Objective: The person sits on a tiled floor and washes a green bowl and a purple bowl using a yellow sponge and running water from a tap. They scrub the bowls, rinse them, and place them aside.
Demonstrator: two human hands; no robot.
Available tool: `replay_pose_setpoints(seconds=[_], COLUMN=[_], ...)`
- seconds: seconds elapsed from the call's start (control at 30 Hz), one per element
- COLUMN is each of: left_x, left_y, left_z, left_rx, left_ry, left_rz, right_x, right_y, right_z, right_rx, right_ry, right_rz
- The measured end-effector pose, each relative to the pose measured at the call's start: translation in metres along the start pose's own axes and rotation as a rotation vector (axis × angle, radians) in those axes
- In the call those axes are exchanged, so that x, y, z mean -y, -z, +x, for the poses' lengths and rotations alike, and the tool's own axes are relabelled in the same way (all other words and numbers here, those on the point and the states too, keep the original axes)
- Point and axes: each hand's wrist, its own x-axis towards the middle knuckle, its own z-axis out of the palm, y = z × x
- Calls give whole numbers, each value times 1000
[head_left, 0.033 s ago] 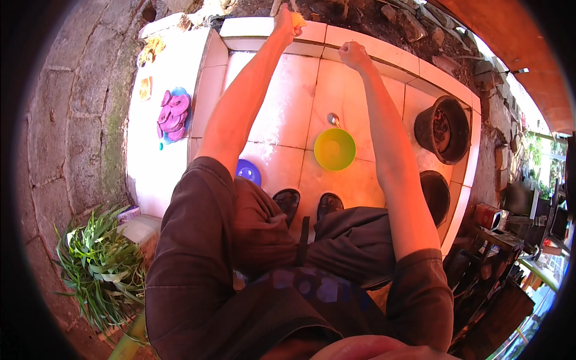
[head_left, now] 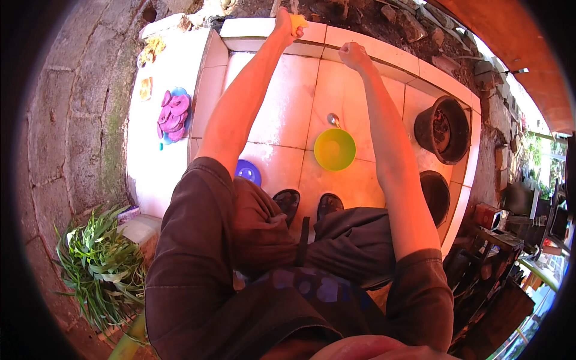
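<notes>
Both my arms reach far forward over a white-tiled, walled basin (head_left: 276,114). At its far rim my left hand (head_left: 288,28) is closed around a small yellow thing (head_left: 297,23); its kind is too small to tell. To the right, my right hand (head_left: 355,55) makes a fist just inside the far wall, and whatever it may hold is hidden. Nearer to me, a lime-green bowl (head_left: 335,149) sits on the tiles. Beside its far edge lies a small shiny metal object (head_left: 333,120). A blue round plastic vessel (head_left: 248,172) is partly covered by my left leg.
Two black tubs, a far one (head_left: 442,130) and a near one (head_left: 434,198), stand at the right wall. On the left ledge (head_left: 150,180) lie flat purple pieces (head_left: 173,115) and a yellow tangled clump (head_left: 152,50). Long green leaves (head_left: 99,264) are heaped at lower left. My shoes (head_left: 329,204) stand inside.
</notes>
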Motion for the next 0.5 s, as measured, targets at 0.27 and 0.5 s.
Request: replay_pose_setpoints(seconds=[0.27, 0.5], left_x=[-9, -13], left_y=[-22, -15], left_z=[-27, -23], left_rx=[-17, -6], left_ry=[-138, -233], left_rz=[20, 13], right_x=[45, 88], right_y=[11, -11], right_z=[32, 48], right_rx=[37, -124], right_ry=[-27, 129], right_rz=[505, 587])
